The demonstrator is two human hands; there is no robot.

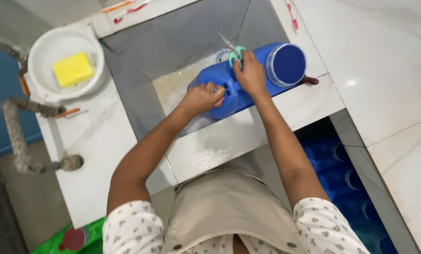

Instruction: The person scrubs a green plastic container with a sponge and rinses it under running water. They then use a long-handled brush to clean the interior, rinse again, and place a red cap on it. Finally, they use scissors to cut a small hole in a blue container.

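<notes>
Cutting blue bottle [248,82] | left hand [202,98] clasps its side | right hand [250,75] grips scissors [233,51] | cut barely begun | sponge [73,69] in bowl [41,51]

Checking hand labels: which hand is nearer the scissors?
Right. The right hand grips the green-handled scissors at the top of the blue bottle. The left hand rests lower on the bottle's side, apart from the scissors.

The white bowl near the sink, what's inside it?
Inside the white bowl lies a yellow sponge, flat on the bottom. The rest of the bowl's inside looks bare. Whatever may be beneath the sponge is covered and cannot be seen.
</notes>
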